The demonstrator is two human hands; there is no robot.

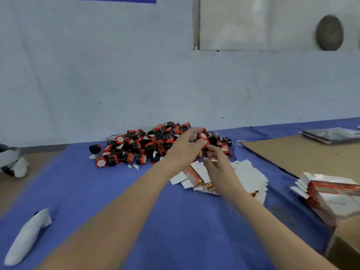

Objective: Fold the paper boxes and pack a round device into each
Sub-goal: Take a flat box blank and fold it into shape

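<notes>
1. The pile of round devices (136,145) lay at mid-frame, beyond both hands. The flat paper boxes (247,172) were fanned just below it, to the right.
2. The left hand (185,149) was nearer the pile, its fingers seemingly closed round one round device (203,137) at the pile's right edge (blur left some doubt).
3. The right hand (218,168) hung over the boxes with curled fingers; whether it pinched anything could not be told.
4. Both forearms reached up from the lower frame across the blue table (116,191).

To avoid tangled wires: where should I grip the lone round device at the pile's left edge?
Probably pinch the lone round device across its curved black body, coming from the left over the blue cloth; it lies on its side, the pile only on its right.
</notes>
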